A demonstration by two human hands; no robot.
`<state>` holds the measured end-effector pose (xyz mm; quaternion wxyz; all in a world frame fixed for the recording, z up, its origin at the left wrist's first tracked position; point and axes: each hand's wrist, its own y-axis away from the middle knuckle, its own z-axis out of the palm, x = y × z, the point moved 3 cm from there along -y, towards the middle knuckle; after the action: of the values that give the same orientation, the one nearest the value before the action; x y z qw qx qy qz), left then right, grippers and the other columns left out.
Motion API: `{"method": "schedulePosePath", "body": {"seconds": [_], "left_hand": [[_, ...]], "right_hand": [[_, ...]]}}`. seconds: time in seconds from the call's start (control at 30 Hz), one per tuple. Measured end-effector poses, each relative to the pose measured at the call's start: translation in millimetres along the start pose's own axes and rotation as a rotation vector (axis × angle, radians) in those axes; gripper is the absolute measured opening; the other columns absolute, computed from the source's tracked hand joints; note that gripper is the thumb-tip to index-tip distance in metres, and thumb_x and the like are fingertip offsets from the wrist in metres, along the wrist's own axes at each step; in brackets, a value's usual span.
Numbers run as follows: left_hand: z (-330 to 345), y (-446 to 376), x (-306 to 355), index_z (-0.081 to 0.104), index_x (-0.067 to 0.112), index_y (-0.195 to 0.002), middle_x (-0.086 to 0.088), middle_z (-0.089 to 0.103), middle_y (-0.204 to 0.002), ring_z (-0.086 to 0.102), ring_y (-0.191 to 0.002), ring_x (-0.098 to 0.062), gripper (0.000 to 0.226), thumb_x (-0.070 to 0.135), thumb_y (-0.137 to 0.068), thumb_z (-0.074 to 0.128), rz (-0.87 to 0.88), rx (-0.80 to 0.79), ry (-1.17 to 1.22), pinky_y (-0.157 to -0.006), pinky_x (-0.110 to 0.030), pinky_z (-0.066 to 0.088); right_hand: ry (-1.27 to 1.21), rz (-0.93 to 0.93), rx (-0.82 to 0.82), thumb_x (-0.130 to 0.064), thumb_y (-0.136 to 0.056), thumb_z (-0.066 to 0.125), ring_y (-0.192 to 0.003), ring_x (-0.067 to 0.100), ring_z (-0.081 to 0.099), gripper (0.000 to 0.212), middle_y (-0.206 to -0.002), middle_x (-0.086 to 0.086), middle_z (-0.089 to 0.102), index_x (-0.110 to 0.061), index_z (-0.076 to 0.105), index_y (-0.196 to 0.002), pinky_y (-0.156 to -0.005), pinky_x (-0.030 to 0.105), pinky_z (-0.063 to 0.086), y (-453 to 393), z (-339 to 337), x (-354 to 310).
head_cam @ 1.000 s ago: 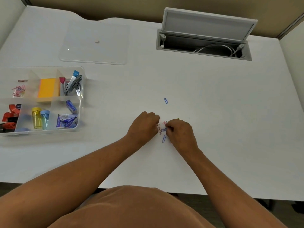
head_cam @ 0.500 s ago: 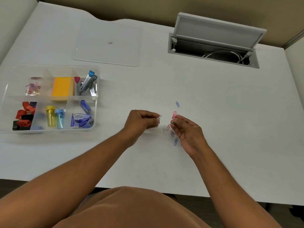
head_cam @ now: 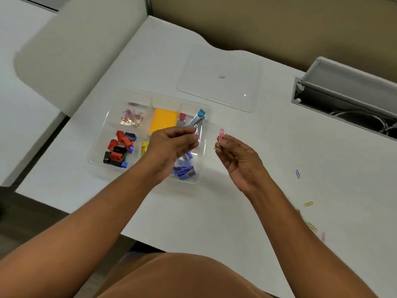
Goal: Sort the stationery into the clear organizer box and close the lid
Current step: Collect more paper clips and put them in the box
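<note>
Step in hand: carrying gathered paper clips to the box; a judgement from the hands' place over and beside it.
Right hand (head_cam: 238, 160): pinching a small bunch of pink paper clips (head_cam: 220, 137) between thumb and fingertips, a green one hanging at the bottom; held up just off the box's right edge.
Left hand (head_cam: 171, 145): fingers curled over the box's middle compartments, thumb meeting fingertips as if pinching something small; cannot tell what, if anything, sits in the pinch.
Box (head_cam: 97, 157): clear, open, near the tabletop's left edge; clips already in the far left compartment (head_cam: 132, 117); yellow sticky notes (head_cam: 163, 119) in the far middle; stapler (head_cam: 196, 120) far right; red, black and blue binder clips (head_cam: 119, 150) near left.
Lid (head_cam: 219, 80): flat on the tabletop beyond the box, toward the far edge; not yet fitted.
Loose clips: blue one (head_cam: 297, 174) and yellow one (head_cam: 308, 204) toward the tabletop's right side, more nearer the front edge, blurred.
Next move calls for: reaching across to the far left compartment; letting the bunch go low so nothing bounces out; then back for the loose clips; lid last.
</note>
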<state>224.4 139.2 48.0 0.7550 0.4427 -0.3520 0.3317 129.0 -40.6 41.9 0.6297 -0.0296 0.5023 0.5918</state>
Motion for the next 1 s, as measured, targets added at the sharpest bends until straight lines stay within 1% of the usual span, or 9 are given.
{"method": "schedulePosePath", "body": {"seconds": [0.17,0.3,0.37,0.43,0.57,0.67,0.77,0.9,1.0], "left_hand": [[-81,-21,51,0.081,0.007,-0.087,-0.010,0.078,-0.086,0.076,-0.084,-0.022,0.017,-0.008,-0.083,0.075,0.090,0.107,0.121,-0.079,-0.026,0.061],[-126,-43,80,0.081,0.007,-0.092,-0.013,0.079,-0.093,0.077,-0.091,-0.028,0.016,-0.005,-0.082,0.080,0.151,0.184,0.015,-0.083,-0.029,0.061],[-143,-55,88,0.081,0.006,-0.096,-0.013,0.079,-0.096,0.077,-0.092,-0.029,0.017,-0.003,-0.081,0.081,0.166,0.236,-0.113,-0.083,-0.030,0.062],[-153,-66,92,0.081,0.008,-0.100,-0.011,0.079,-0.096,0.078,-0.089,-0.025,0.019,0.000,-0.083,0.081,0.184,0.298,-0.326,-0.081,-0.030,0.063],[-159,-81,95,0.079,0.011,-0.108,-0.005,0.078,-0.102,0.076,-0.082,-0.016,0.022,0.006,-0.087,0.080,0.218,0.406,-0.683,-0.081,-0.032,0.065],[-156,-84,100,0.079,0.012,-0.112,-0.006,0.076,-0.116,0.075,-0.097,-0.021,0.023,0.004,-0.092,0.072,0.249,0.413,-0.845,-0.090,-0.042,0.062],[-152,-82,103,0.079,0.011,-0.112,-0.007,0.076,-0.118,0.073,-0.105,-0.023,0.027,-0.001,-0.095,0.062,0.275,0.386,-0.940,-0.096,-0.045,0.060],[-149,-77,105,0.078,0.010,-0.114,-0.009,0.079,-0.110,0.075,-0.095,-0.021,0.024,0.002,-0.095,0.065,0.309,0.387,-1.006,-0.094,-0.038,0.060],[-141,-70,100,0.079,0.013,-0.113,-0.006,0.079,-0.108,0.072,-0.091,-0.013,0.024,0.006,-0.093,0.068,0.352,0.370,-1.049,-0.084,-0.014,0.052]], "right_hand": [[0.094,0.030,-0.101,0.004,-0.087,0.074,-0.082,0.022,0.075,0.012,-0.097,0.015,0.078,-0.004,0.081,-0.093,-0.076,0.027,0.062,-43,94,23],[0.195,0.011,-0.143,0.006,-0.086,0.074,-0.081,0.023,0.076,0.015,-0.094,0.015,0.078,0.000,0.077,-0.099,-0.075,0.029,0.063,-76,157,40],[0.310,-0.038,-0.144,0.005,-0.086,0.076,-0.086,0.027,0.076,0.017,-0.098,0.017,0.078,0.002,0.077,-0.103,-0.081,0.033,0.063,-91,181,47],[0.489,-0.112,-0.133,0.004,-0.086,0.077,-0.089,0.028,0.076,0.018,-0.100,0.016,0.078,0.002,0.078,-0.104,-0.086,0.037,0.063,-104,199,54],[0.936,-0.306,-0.102,-0.003,-0.088,0.077,-0.085,0.023,0.077,0.015,-0.097,0.010,0.078,-0.004,0.080,-0.103,-0.084,0.040,0.064,-125,223,63],[1.224,-0.435,-0.123,-0.005,-0.095,0.065,-0.092,0.023,0.075,0.019,-0.105,0.011,0.078,-0.005,0.079,-0.109,-0.091,0.041,0.061,-135,234,67],[1.378,-0.482,-0.147,0.000,-0.099,0.056,-0.101,0.026,0.072,0.027,-0.115,0.012,0.075,-0.007,0.076,-0.116,-0.095,0.043,0.058,-138,238,69],[1.446,-0.565,-0.145,-0.001,-0.095,0.063,-0.098,0.023,0.070,0.022,-0.109,0.010,0.075,-0.008,0.077,-0.111,-0.090,0.043,0.060,-130,239,69],[1.392,-0.586,-0.125,-0.003,-0.092,0.069,-0.091,0.020,0.070,0.015,-0.101,0.007,0.076,-0.008,0.077,-0.103,-0.086,0.040,0.061,-121,233,63]]}}
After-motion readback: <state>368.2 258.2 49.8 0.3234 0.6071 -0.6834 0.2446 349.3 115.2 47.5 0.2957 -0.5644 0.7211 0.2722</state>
